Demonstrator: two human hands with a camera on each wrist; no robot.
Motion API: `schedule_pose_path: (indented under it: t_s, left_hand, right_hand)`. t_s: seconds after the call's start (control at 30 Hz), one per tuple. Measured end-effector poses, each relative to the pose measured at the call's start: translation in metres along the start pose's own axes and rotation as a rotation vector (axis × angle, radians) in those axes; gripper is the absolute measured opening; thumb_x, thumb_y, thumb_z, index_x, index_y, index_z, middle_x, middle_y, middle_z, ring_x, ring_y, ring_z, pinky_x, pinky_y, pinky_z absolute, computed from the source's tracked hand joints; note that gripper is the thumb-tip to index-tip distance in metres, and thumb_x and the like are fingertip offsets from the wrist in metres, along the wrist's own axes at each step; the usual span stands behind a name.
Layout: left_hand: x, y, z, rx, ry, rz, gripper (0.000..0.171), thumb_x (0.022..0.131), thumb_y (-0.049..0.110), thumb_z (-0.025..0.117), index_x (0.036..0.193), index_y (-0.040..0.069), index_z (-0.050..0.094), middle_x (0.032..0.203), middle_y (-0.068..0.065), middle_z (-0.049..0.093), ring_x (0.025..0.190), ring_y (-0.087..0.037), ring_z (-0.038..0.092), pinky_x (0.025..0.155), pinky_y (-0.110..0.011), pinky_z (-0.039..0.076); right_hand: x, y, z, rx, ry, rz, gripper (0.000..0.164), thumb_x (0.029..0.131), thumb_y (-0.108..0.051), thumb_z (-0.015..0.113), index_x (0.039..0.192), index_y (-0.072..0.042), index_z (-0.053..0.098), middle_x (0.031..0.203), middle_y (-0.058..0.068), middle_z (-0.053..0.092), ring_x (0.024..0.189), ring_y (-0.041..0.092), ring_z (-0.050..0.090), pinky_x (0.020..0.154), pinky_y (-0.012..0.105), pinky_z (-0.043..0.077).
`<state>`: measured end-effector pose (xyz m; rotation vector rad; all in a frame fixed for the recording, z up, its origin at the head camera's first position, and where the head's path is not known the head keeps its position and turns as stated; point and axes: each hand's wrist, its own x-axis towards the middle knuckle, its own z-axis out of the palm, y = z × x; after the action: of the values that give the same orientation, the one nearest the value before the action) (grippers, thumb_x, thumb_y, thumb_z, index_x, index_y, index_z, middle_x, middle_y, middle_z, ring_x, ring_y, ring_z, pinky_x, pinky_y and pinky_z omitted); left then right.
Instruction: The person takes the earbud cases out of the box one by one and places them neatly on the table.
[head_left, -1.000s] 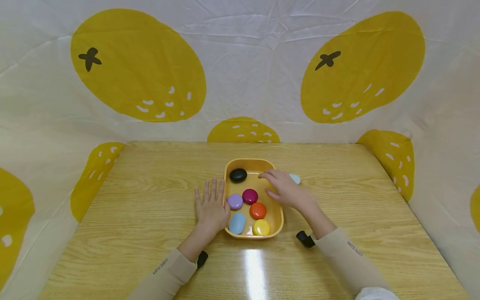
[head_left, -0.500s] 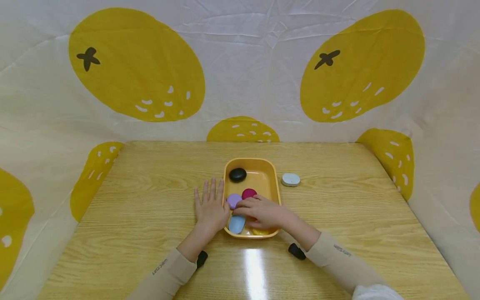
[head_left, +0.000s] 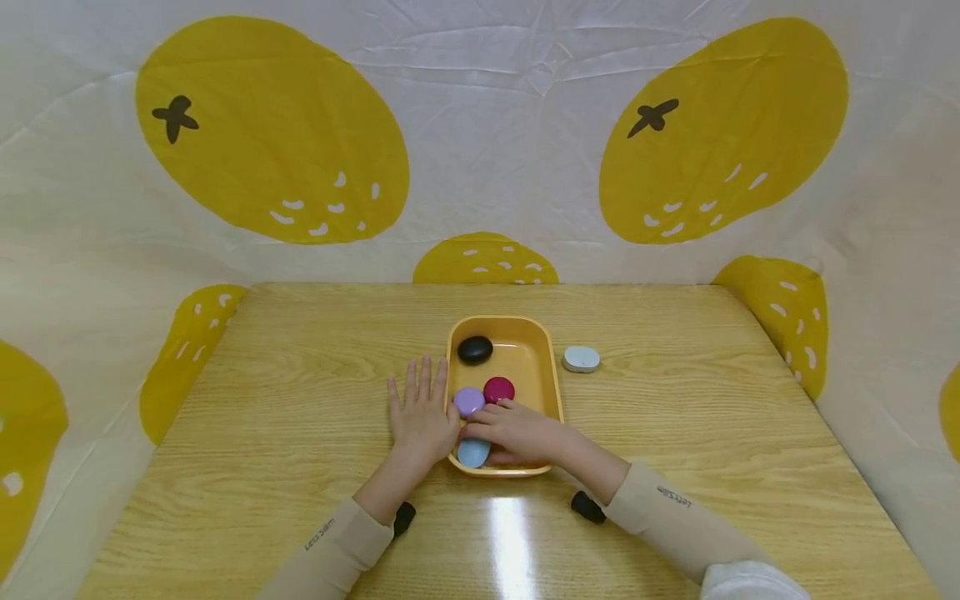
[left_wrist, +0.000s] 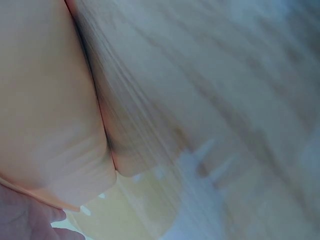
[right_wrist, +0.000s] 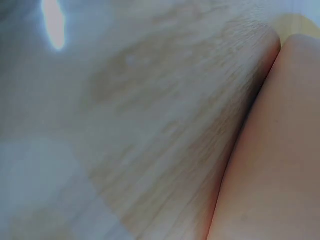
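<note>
An orange-yellow plastic tray [head_left: 536,358] stands on the wooden table. My left hand [head_left: 420,427] lies flat along its left side, fingers straight, thumb at the rim. Inside the tray, the fingers of my right hand [head_left: 521,433] bend over the far end of a light blue pebble-shaped piece [head_left: 474,454], and the thumb is at its right side. Just beyond are a lilac round piece [head_left: 468,402] and a magenta one [head_left: 498,389]. A black oval piece [head_left: 476,350] sits near the far left corner. The right hand hides the orange and yellow pieces.
A pale grey-blue oval piece [head_left: 581,359] lies on the table right of the tray. Black wrist cameras sit under both wrists. A white cloth printed with yellow fruit [head_left: 277,133] hangs behind the table [head_left: 675,375]. Both wrist views are blurred close-ups.
My right hand has moved from the tray's far right part down and left to the light blue piece, covering the orange and yellow ones. The left hand stays put.
</note>
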<state>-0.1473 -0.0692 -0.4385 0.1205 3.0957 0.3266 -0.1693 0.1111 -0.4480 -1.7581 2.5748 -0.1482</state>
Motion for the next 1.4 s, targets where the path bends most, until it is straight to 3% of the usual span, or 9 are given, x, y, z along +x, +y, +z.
schedule_pose_path:
  t_s: [0.27, 0.57, 0.8, 0.97, 1.2, 1.4]
  left_hand:
    - [0.000, 0.000, 0.001, 0.039, -0.010, -0.001, 0.061, 0.094, 0.035, 0.033, 0.148, 0.016, 0.014, 0.153, -0.011, 0.009, 0.140, -0.031, 0.002, 0.108, -0.054, -0.004]
    - [0.001, -0.001, 0.002, 0.024, -0.003, 0.003, 0.061, 0.094, 0.035, 0.033, 0.148, 0.015, 0.014, 0.153, -0.012, 0.009, 0.139, -0.032, 0.003, 0.108, -0.055, -0.003]
    - [0.001, -0.002, 0.003, 0.016, -0.002, 0.011, 0.060, 0.093, 0.034, 0.033, 0.148, 0.014, 0.016, 0.152, -0.013, 0.011, 0.139, -0.033, 0.004, 0.107, -0.056, -0.003]
    - [0.002, -0.002, 0.002, 0.022, -0.003, 0.011, 0.061, 0.093, 0.034, 0.034, 0.148, 0.014, 0.015, 0.152, -0.013, 0.011, 0.139, -0.032, 0.004, 0.108, -0.056, -0.002]
    - [0.000, 0.000, -0.001, 0.023, -0.008, 0.006, 0.061, 0.093, 0.034, 0.034, 0.148, 0.016, 0.014, 0.153, -0.011, 0.010, 0.140, -0.031, 0.003, 0.108, -0.055, -0.002]
    - [0.000, 0.000, -0.001, 0.020, -0.013, 0.004, 0.061, 0.093, 0.034, 0.034, 0.148, 0.016, 0.014, 0.153, -0.011, 0.009, 0.139, -0.031, 0.003, 0.108, -0.054, -0.005]
  right_hand:
    - [-0.004, 0.003, -0.004, 0.009, -0.025, 0.069, 0.049, 0.081, -0.038, 0.066, 0.123, -0.019, 0.052, 0.123, -0.004, 0.054, 0.110, 0.015, 0.048, 0.095, 0.035, 0.038]
    - [-0.021, 0.025, -0.035, 0.115, 0.147, 0.191, 0.047, 0.075, -0.028, 0.073, 0.117, -0.013, 0.056, 0.111, 0.001, 0.059, 0.102, 0.021, 0.053, 0.086, 0.040, 0.041]
    - [-0.053, 0.057, -0.053, 0.130, 0.265, 0.378, 0.045, 0.075, -0.020, 0.074, 0.115, -0.010, 0.056, 0.108, 0.006, 0.058, 0.101, 0.025, 0.053, 0.085, 0.047, 0.041]
    - [-0.088, 0.083, -0.054, 0.147, 0.338, 0.512, 0.047, 0.072, -0.014, 0.076, 0.113, -0.007, 0.054, 0.105, 0.012, 0.059, 0.097, 0.032, 0.054, 0.081, 0.050, 0.040]
    - [-0.133, 0.109, -0.046, 0.176, 0.311, 0.696, 0.049, 0.075, -0.011, 0.074, 0.116, 0.000, 0.050, 0.112, 0.021, 0.057, 0.102, 0.038, 0.053, 0.084, 0.052, 0.042]
    - [-0.157, 0.121, -0.037, 0.261, 0.215, 0.835, 0.047, 0.082, -0.016, 0.068, 0.120, 0.003, 0.047, 0.120, 0.026, 0.051, 0.109, 0.042, 0.046, 0.089, 0.055, 0.038]
